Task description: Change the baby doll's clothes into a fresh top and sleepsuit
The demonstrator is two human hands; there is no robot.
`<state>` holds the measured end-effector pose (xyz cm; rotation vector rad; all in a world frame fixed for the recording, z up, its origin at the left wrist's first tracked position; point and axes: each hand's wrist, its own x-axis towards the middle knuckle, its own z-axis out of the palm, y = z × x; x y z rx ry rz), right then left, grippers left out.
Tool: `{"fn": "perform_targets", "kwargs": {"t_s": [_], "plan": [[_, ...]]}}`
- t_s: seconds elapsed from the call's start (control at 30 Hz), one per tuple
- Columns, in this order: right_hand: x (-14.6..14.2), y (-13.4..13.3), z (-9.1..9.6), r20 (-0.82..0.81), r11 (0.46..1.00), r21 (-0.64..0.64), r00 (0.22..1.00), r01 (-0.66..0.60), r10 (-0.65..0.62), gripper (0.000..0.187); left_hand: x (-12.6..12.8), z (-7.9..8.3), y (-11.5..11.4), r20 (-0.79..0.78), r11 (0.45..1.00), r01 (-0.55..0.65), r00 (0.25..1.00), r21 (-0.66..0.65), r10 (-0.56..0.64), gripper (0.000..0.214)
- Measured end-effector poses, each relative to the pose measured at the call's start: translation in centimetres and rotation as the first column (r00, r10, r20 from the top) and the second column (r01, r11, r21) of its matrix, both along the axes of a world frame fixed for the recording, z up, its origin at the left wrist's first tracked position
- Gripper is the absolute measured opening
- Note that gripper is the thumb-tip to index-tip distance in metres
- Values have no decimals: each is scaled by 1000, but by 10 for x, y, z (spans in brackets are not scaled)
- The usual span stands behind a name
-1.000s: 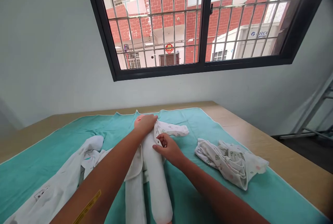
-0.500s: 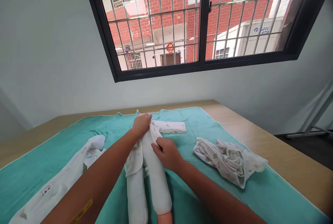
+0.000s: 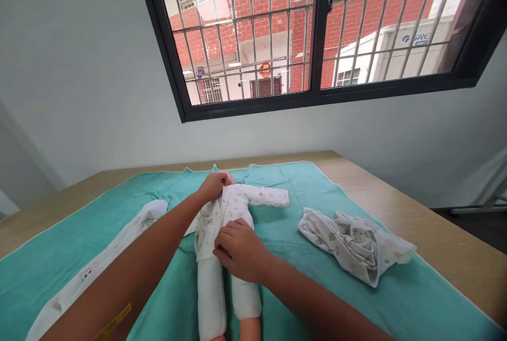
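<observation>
White long-sleeved cloth baby shirt with small prints (image 3: 234,208) covers a white-legged doll (image 3: 211,293), lower centre of the frame; the left hand (image 3: 213,186) pinches its neckline, the right hand (image 3: 242,251) curls over its front, grip unclear.

Left hand (image 3: 213,186) forward; right hand (image 3: 240,250) nearer

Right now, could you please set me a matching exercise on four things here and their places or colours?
1. Left hand
2. Right hand
3. Crumpled garment
4. Cloth

A. turquoise, spread on the table
B. over the lower part of the shirt
C. at the shirt's neck end
D. lying right of the shirt

Pairs: 1-C; 2-B; 3-D; 4-A
</observation>
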<state>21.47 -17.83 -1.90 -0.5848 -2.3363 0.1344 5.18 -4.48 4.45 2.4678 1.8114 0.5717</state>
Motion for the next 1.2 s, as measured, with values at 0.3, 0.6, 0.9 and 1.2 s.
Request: {"fn": "perform_targets", "kwargs": {"t_s": [0.3,0.6,0.9,1.2], "plan": [[0,1,0,90,998,49,995,37,-41,6,30,-2,-9,63,994,-92,993,-58,96,19],[1,-1,-2,66,998,52,998,16,-20,8,0,-2,1,69,972,-235,969,-21,236,13],[1,-2,-3,-101,999,-25,994,39,-41,7,-17,-37,-37,158,940,-230,968,253,195,20],[-15,-5,-2,-215,945,-137,922,298,-322,28,-26,-79,-85,757,957,-239,652,165,33,15]]}}
